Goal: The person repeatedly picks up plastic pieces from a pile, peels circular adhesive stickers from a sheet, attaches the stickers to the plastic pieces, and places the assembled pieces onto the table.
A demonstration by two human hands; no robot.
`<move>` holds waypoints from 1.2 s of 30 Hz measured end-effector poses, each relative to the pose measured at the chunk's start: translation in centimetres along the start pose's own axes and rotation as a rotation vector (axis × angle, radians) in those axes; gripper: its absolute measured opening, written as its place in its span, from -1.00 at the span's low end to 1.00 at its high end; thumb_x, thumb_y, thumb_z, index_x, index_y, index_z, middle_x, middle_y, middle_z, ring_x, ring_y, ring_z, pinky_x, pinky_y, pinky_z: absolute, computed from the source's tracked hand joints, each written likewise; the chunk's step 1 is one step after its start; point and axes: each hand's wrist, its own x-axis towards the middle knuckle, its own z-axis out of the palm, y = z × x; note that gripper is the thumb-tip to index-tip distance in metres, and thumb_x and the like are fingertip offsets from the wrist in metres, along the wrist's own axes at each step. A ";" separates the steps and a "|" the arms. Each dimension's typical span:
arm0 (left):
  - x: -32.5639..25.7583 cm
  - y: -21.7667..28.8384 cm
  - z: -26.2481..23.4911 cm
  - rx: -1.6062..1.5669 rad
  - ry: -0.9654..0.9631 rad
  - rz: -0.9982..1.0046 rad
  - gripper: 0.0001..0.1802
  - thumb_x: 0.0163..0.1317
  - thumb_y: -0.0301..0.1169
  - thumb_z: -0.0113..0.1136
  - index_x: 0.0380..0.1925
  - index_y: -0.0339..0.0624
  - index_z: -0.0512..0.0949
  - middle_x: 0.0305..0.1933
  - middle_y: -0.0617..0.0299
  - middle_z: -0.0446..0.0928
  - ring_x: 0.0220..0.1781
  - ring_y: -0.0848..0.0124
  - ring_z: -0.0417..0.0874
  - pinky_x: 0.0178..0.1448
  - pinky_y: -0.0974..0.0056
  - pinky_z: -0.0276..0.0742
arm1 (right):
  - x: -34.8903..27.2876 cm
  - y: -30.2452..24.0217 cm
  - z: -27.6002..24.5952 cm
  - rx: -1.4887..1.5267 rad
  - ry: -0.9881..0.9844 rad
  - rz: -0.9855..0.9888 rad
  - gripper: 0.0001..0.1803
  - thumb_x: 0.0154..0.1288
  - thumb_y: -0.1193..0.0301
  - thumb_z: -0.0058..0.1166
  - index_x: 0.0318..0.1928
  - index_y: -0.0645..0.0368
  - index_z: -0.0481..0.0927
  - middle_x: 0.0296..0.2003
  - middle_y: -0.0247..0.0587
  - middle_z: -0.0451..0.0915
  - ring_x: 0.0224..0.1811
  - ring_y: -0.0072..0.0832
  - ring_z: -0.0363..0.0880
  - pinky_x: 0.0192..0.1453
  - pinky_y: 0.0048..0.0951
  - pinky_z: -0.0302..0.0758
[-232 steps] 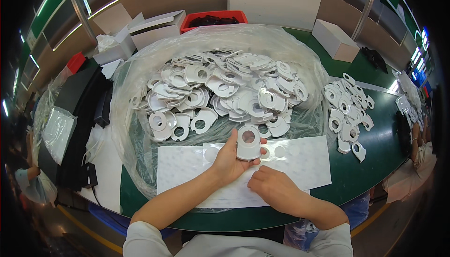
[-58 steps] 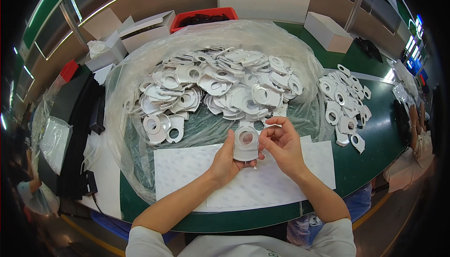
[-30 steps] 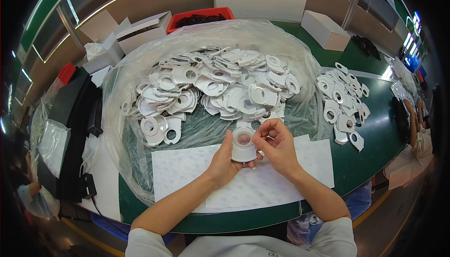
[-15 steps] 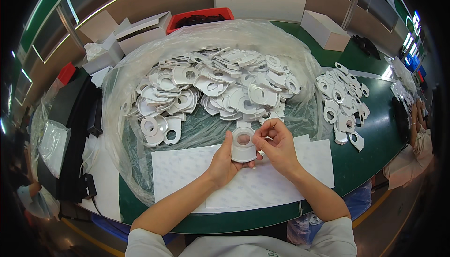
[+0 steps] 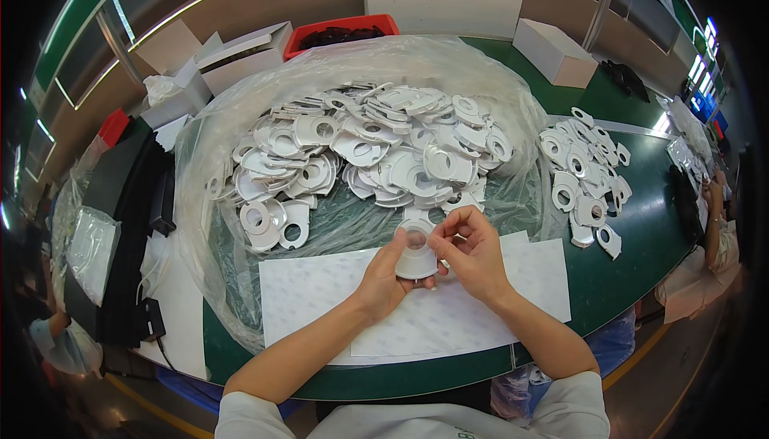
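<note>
A white plastic part [image 5: 416,263] with a round hole in its upper half is held upright over the white sheets. My left hand [image 5: 380,282] is closed round its left side and lower end, the thumb lying along the front and fingertips showing at the lower right. At the part's right edge, beside the hole, my right hand [image 5: 474,261] has thumb and forefinger in a pinch; whatever lies between those fingertips is too small to make out. Behind the hands spreads a big heap of similar white parts [image 5: 392,130] on clear plastic sheeting [image 5: 228,295].
White paper sheets [image 5: 308,299] lie beneath my hands on the green table [image 5: 625,267]. A smaller pile of white parts [image 5: 589,171] is at the right. Along the back stand a red bin [image 5: 296,37] of black pieces and white boxes [image 5: 553,53]. Other people sit at both sides.
The held part has tipped slightly, and my left thumb has moved up and right over its edge. My right fingers have shifted a little left against the part.
</note>
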 end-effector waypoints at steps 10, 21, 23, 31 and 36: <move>0.0 -0.3 -0.2 0.040 0.068 0.000 -0.78 0.37 -0.30 -0.03 -0.06 -0.11 0.39 -0.15 0.23 0.51 -0.18 0.42 0.56 -0.22 0.27 0.53 | 0.1 -0.3 -0.5 -0.875 -0.008 -0.735 -0.75 -0.01 0.60 0.23 -0.26 0.24 0.51 -0.31 -0.18 0.55 -0.30 -0.29 0.52 -0.22 -0.38 0.47; -0.3 -0.2 0.6 0.137 0.001 0.020 -0.71 0.39 -0.27 -0.07 0.02 -0.14 0.35 -0.12 0.18 0.50 -0.13 0.38 0.57 -0.18 0.31 0.50 | -0.2 -1.2 -0.8 -0.275 0.080 -0.040 -0.76 0.13 0.56 0.14 -0.15 0.36 0.61 -0.31 -0.11 0.60 -0.48 -0.59 0.55 -0.42 -0.57 0.47; -0.4 -0.4 0.6 0.191 -0.002 0.028 -0.68 0.40 -0.23 -0.07 0.04 -0.15 0.33 -0.10 0.16 0.49 -0.12 0.38 0.57 -0.17 0.32 0.50 | -0.1 -1.3 -0.9 -0.141 0.045 0.091 -0.75 0.16 0.54 0.11 -0.14 0.38 0.61 -0.36 -0.15 0.61 -0.53 -0.66 0.54 -0.48 -0.62 0.44; -0.5 -0.7 0.4 0.404 -0.111 -0.002 -0.22 0.24 0.32 -0.41 0.08 -0.12 0.30 -0.11 0.18 0.48 -0.16 0.42 0.57 -0.27 0.38 0.45 | 0.0 -1.7 -1.3 -0.511 0.093 0.030 -0.82 0.05 0.40 0.24 -0.43 0.28 0.60 -0.57 -0.35 0.59 -0.61 -0.70 0.47 -0.57 -0.56 0.33; -0.4 -0.9 0.7 0.343 -0.113 -0.037 -0.07 0.19 0.42 -0.64 0.06 -0.16 0.32 -0.18 0.20 0.49 -0.24 0.47 0.56 -0.33 0.44 0.41 | -0.5 -1.9 -0.3 -0.882 0.170 -0.144 -0.68 -0.07 0.22 0.36 -0.53 0.18 0.55 -0.63 -0.31 0.53 -0.59 -0.50 0.47 -0.56 -0.40 0.31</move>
